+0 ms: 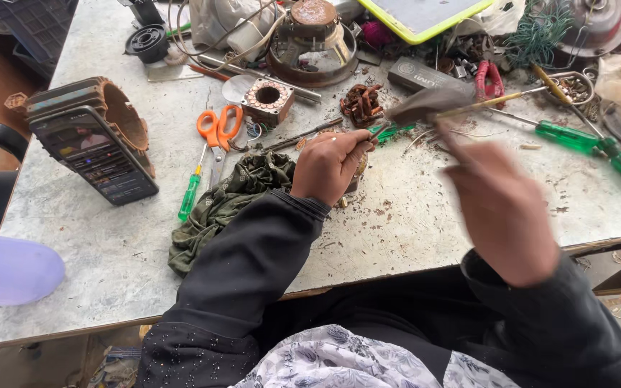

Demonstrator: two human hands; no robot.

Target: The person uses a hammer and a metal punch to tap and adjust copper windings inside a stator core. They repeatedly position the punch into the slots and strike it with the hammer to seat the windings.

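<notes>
The left hand (328,167) is closed on a thin green-handled punch (389,132) set on the workbench (397,223); the blurred right hand (501,212) clamps a hammer (433,104) raised above it; the punch seems stiff, slim and slippery, best pinched mid-shaft.

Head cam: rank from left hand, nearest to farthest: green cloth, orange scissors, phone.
From the left hand:
1. green cloth, right beside the wrist, on its left.
2. orange scissors, farther left and up the table.
3. phone, propped at the far left.
</notes>
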